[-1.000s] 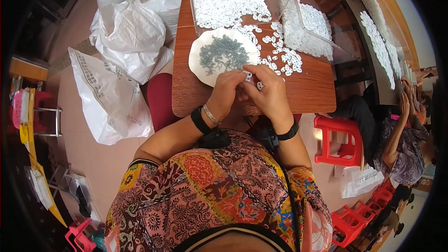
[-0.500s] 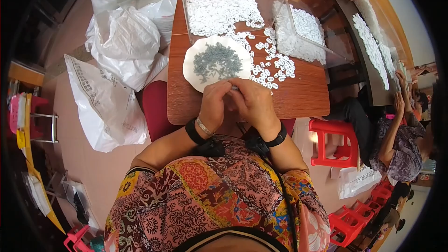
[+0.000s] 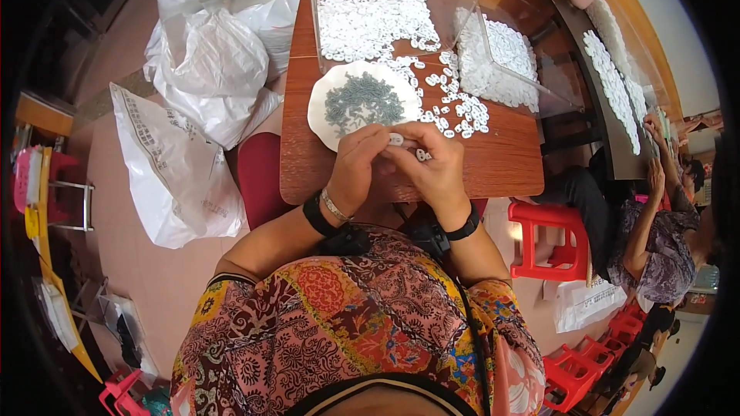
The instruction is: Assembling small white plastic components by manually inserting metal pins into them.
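Observation:
My left hand (image 3: 356, 168) and my right hand (image 3: 436, 163) meet at the near rim of a scalloped white plate (image 3: 317, 112). Between their pinched fingertips is a small white oval plastic piece (image 3: 395, 139) with a dark mark, gripped from both sides. Another white oval piece (image 3: 423, 155) shows against the fingers of my right hand. Many small grey rod-like parts (image 3: 362, 100) lie heaped on the plate. Loose white oval pieces (image 3: 462, 117) are scattered on the brown table (image 3: 493, 166) just beyond my right hand. My palms' inner sides are partly hidden.
Clear-walled boxes hold piled white pieces (image 3: 378, 23) at the far side and more white pieces (image 3: 497, 62) at far right. White sacks (image 3: 181, 169) stand left of the table. A red stool (image 3: 549, 239) and a seated person (image 3: 663, 239) are to the right.
My right hand's fingers have shifted and turned, so the white oval piece between the fingertips now shows. A second white piece has come into sight by my right hand. The view has moved slightly.

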Demonstrator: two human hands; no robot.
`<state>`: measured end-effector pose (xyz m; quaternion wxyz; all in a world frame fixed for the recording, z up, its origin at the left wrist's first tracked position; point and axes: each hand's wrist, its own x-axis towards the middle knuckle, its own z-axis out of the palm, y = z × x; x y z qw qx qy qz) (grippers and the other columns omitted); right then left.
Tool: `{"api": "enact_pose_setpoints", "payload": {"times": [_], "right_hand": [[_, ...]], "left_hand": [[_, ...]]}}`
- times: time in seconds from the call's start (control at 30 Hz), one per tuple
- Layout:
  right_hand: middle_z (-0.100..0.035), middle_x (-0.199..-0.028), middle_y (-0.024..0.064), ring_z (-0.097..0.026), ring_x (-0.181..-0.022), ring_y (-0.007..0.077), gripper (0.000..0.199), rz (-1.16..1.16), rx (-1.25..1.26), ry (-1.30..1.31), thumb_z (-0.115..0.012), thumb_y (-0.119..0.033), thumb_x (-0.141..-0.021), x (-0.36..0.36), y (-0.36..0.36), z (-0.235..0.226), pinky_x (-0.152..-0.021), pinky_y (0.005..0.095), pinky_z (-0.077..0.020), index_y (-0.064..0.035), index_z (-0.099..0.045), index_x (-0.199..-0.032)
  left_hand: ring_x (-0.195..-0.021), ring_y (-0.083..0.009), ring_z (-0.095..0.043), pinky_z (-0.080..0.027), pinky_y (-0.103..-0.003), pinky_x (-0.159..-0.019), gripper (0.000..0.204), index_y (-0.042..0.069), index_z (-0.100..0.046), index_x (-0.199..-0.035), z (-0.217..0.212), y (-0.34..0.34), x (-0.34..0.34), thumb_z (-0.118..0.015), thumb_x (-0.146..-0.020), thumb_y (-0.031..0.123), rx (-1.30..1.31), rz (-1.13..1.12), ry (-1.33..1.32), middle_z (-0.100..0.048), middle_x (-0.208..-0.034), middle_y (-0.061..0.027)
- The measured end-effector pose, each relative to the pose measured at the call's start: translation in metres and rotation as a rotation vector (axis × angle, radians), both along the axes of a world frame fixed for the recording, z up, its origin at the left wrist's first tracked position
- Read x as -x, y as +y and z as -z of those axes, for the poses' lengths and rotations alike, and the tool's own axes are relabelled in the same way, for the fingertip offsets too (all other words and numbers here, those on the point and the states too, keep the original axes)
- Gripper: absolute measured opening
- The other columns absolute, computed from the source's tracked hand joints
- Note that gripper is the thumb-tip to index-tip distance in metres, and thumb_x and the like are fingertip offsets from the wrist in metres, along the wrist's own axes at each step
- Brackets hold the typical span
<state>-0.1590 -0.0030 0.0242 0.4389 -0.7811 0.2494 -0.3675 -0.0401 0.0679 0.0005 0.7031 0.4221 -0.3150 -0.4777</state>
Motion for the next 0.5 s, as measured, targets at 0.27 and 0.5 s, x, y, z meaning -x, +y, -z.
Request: {"api": "enact_pose_setpoints", "payload": {"times": [0.27,0.5], "right_hand": [[-0.067,-0.082,0.011,-0.065,-0.07,0.0224,0.022,0.074,0.36,0.014,-0.074,-0.006,-0.071,0.014,-0.002,-0.015,-0.06,0.0294,-0.0497,-0.0015,-0.065,-0.091],[-0.066,-0.082,0.0111,-0.064,-0.07,0.0254,0.022,0.077,0.46,0.041,-0.073,-0.007,-0.071,0.022,-0.001,-0.019,-0.061,0.0309,-0.0498,-0.0031,-0.064,-0.09]], "left_hand": [[-0.059,-0.0076,-0.049,-0.04,-0.021,-0.056,0.027,0.0,-0.057,-0.083,-0.006,-0.007,0.005,-0.043,-0.093,0.02,0.047,0.092,-0.019,-0.054,-0.068,-0.002],[-0.058,-0.0054,-0.048,-0.038,-0.019,-0.053,0.024,0.003,-0.056,-0.078,-0.008,-0.008,0.006,-0.048,-0.092,0.021,0.114,0.143,-0.057,-0.054,-0.066,0.0009]]}}
